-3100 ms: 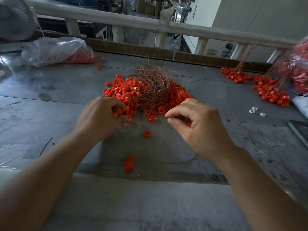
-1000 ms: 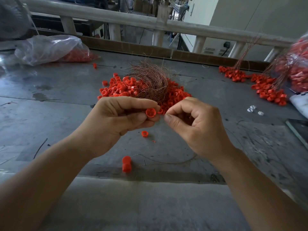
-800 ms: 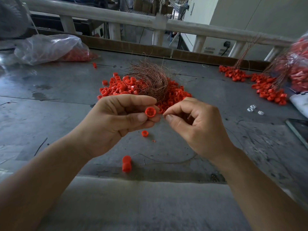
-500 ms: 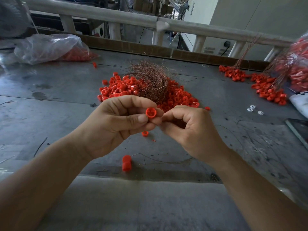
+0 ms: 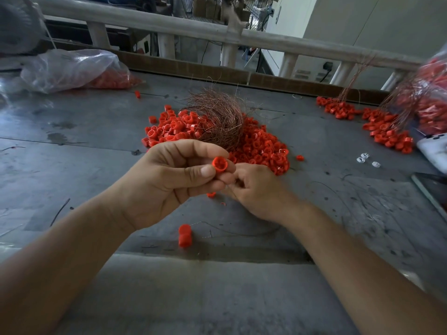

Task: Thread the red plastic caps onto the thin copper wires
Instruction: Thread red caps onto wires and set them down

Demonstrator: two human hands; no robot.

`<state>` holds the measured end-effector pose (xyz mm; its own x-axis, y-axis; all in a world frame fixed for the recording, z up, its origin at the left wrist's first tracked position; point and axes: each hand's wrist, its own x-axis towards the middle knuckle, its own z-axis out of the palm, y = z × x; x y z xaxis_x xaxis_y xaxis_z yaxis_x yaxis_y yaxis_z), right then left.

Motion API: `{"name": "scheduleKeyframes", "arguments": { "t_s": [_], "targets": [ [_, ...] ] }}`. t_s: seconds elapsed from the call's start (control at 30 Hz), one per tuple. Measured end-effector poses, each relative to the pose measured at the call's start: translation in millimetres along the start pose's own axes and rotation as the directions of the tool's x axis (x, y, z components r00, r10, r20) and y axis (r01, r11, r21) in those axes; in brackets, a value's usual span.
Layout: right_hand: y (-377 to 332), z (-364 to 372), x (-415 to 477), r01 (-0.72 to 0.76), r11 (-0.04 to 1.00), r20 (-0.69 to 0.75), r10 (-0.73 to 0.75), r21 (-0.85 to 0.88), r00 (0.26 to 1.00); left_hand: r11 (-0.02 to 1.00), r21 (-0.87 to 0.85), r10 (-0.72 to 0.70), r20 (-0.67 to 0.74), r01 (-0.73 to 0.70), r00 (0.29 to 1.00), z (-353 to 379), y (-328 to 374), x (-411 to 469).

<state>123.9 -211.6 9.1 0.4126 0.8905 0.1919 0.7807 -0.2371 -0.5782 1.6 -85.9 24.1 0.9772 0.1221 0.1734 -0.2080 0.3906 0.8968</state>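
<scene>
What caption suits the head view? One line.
Left hand pinches a red cap; right hand curls beside it, cap pile and copper wires behind.

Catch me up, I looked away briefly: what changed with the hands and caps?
The left hand left the cap pile, lifted and now pinches one red cap. The right hand moved left, fingers curled, close beside the left hand. Copper wire bundle, pile and the two stacked caps stayed put.
</scene>
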Motion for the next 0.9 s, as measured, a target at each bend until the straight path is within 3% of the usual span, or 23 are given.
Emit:
{"name": "scheduleKeyframes", "arguments": {
  "t_s": [0.27, 0.37, 0.43, 0.6, 0.77, 0.9],
  "targets": [
    [-2.1, 8.7, 1.7, 0.088, 0.993, -0.022, -0.09, -0.079, 0.996, 1.0, -0.017, -0.022, 0.027, 0.023, 0.999, -1.4, 0.8, -0.7],
    [2.3, -0.5, 2.3, 0.034, 0.999, -0.104, -0.03, 0.037, 0.994, 1.0, -0.002, -0.03, -0.012, 0.03, 0.999, -0.2, 0.8, -0.5],
    [6.5, -11.1, 1.0, -0.024, 0.978, -0.153, 0.057, 0.209, 0.987, 0.999, 0.018, -0.041, -0.052, 0.042, 0.998, -0.4, 0.6, -0.2],
    [1.7, -28.1, -8.6, 0.038, 0.812, -0.242, 0.129, 0.583, 0.962, 0.995, 0.044, -0.084, -0.118, 0.089, 0.99, 0.7, 0.1, 0.7],
    [-11.1, -24.4, -12.0, 0.124, 0.773, -0.25, 0.046, 0.622, 0.967, 0.989, 0.101, -0.086, -0.204, 0.108, 0.975, 2.3, -3.8, 2.6],
    [-13.9, -18.8, -13.4, 0.13, 0.818, -0.248, 0.015, 0.56, 0.969, 0.984, 0.147, -0.059, -0.241, 0.097, 0.969, 3.2, -3.8, 2.9]
  ]
}}
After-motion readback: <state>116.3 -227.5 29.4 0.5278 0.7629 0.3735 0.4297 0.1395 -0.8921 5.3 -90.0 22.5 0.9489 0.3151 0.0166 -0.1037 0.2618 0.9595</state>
